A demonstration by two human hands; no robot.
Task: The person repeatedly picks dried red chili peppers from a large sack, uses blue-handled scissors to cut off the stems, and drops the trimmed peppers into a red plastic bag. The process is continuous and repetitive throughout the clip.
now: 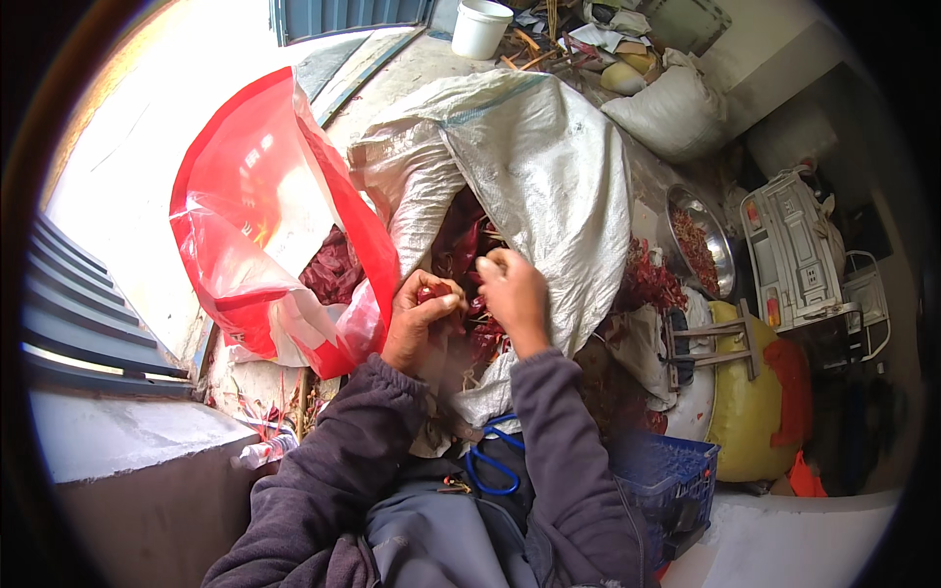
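Note:
My left hand is closed around a dried red chili pepper, its pale stem end facing up. Just to the right, my right hand is raised with fingers bent together; whether anything small sits between the fingertips is hidden. Both hands are over the mouth of a white woven sack, where dried red chilies with straw-coloured stems show. Left of the sack, a red and white plastic bag stands wide at the top, with dark red chilies inside.
A steel basin of chili bits, a small wooden stool and a yellow sack stand to the right. Near my right elbow is a blue plastic crate. A white bucket and a stuffed white sack are farther off.

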